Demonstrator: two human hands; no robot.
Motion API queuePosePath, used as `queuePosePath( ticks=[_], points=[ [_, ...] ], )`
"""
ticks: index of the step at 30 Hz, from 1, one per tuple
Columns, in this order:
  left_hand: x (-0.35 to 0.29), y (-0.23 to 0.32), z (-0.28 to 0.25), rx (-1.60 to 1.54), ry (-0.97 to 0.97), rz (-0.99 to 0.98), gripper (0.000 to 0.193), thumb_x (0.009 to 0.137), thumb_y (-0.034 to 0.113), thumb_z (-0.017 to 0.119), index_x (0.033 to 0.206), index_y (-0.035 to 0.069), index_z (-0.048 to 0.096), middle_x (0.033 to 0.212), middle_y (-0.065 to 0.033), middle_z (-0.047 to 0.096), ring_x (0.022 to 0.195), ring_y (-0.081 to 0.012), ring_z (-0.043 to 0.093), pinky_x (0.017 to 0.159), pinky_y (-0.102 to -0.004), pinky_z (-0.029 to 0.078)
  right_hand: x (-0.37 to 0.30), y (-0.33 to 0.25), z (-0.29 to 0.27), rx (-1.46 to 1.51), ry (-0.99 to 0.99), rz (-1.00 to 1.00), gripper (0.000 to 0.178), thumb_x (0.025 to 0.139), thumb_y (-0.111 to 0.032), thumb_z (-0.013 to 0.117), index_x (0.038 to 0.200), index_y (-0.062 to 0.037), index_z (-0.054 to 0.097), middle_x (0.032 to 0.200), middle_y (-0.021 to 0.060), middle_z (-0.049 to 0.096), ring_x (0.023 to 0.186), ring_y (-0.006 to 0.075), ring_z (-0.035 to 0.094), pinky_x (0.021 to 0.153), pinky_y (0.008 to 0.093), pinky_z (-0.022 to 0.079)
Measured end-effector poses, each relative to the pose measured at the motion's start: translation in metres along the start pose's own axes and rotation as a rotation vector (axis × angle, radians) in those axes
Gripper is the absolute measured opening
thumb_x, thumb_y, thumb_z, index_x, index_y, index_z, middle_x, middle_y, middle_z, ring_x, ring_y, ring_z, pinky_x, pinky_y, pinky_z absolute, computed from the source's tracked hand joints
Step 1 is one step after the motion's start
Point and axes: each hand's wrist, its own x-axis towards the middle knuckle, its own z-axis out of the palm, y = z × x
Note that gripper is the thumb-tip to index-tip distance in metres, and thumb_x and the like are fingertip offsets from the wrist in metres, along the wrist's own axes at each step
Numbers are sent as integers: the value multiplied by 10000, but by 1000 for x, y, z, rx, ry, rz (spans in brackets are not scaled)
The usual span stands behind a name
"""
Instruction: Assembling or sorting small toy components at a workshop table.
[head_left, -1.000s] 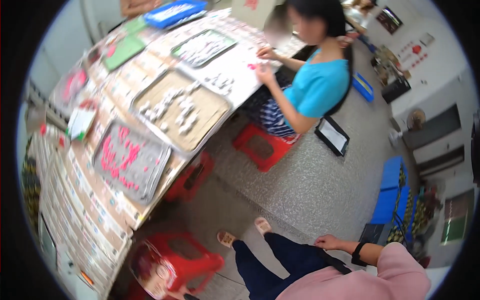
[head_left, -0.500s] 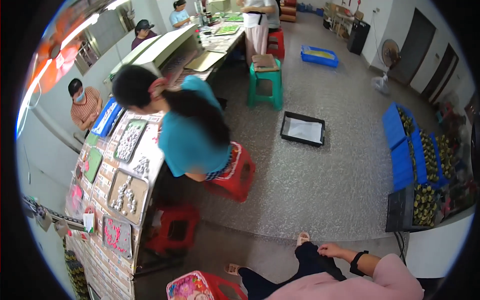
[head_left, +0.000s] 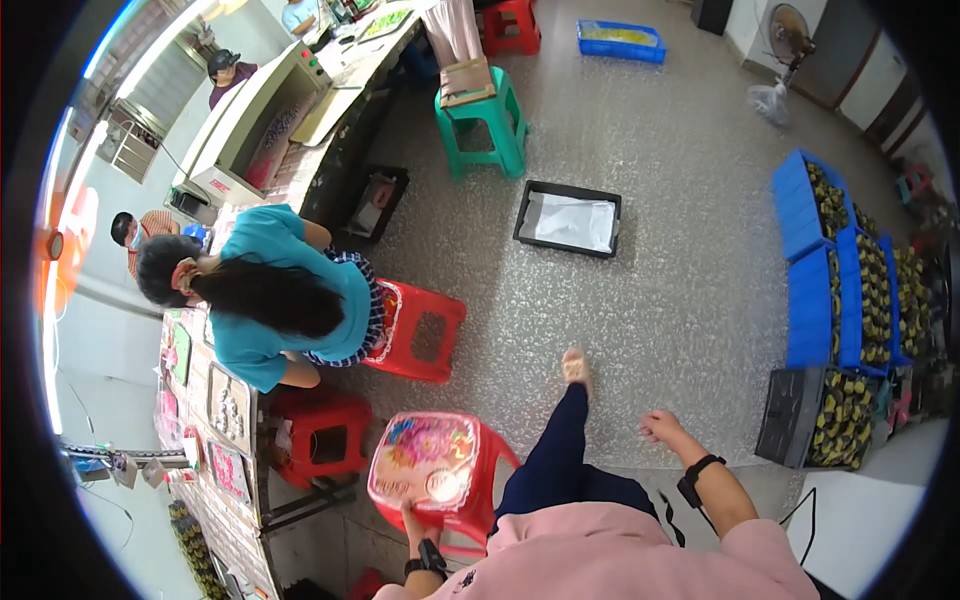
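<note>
My left hand (head_left: 412, 517) grips the rim of the red plastic stool (head_left: 440, 470) at lower centre of the frame; my right hand (head_left: 662, 427) hangs free, fingers loose, holding nothing. One-handed, the stool could tip and slip from my fingers.

The left hand (head_left: 408, 515) sits at about seven o'clock in the view, low near the bottom edge, its forearm coming up short from a pink sleeve with a dark watch on the wrist. Its fingers point up toward twelve o'clock and lie flat; whether they curl around anything cannot be told. The right hand (head_left: 662, 426) hangs out at about four o'clock, well apart from the left, loosely open with the fingers curled slightly and holding nothing. Its bare forearm runs back toward five o'clock, a black band around the wrist.
</note>
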Motion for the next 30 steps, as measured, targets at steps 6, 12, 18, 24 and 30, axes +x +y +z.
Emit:
queuePosePath(
  ticks=[6, 12, 18, 24, 30],
  points=[
    [40, -51, 176, -49, -72, -36, 517, 793, 327, 572, 1214, 64, 428, 1207, -93, 501, 1111, -266, 464, 969, -427, 342, 64, -103, -48, -105, -55, 13, 183, 811, -186, 527, 896, -37, 593, 771, 32, 604, 624, 100, 552, 489, 242, 443],
    [74, -71, 332, 59, 29, 18, 512, 774, 319, 602, 1187, 61, 443, 1199, -93, 506, 1092, -255, 484, 965, -434, 361, 134, -166, -134, -57, -58, 56, 162, 804, -184, 548, 919, -76, 588, 752, -3, 582, 649, 93, 539, 509, 244, 438],
    [122, -102, 416, 40, -34, 10, 560, 779, 370, 557, 1226, 71, 404, 1232, -114, 477, 1129, -274, 458, 955, -472, 359, 322, -203, -199, -159, -7, 96, 216, 808, -207, 530, 966, -64, 563, 749, 6, 558, 640, 107, 520, 496, 259, 423],
    [183, -150, 473, 54, 75, 99, 701, 702, 379, 634, 1271, 76, 359, 1269, -94, 438, 1161, -270, 419, 990, -470, 315, 565, -227, -205, -211, 89, 80, 590, 831, -295, 532, 1309, -28, 313, 1238, 141, 452, 1123, 255, 446, 872, 373, 391],
    [207, -154, 495, 10, 282, 241, 708, 694, 367, 659, 1274, 82, 369, 1249, -106, 460, 1136, -296, 438, 968, -477, 344, 684, -295, -103, 103, 115, 110, 797, 778, -342, 621, 1356, -20, 177, 1314, 155, 352, 1194, 278, 367, 930, 373, 349]
  ],
)
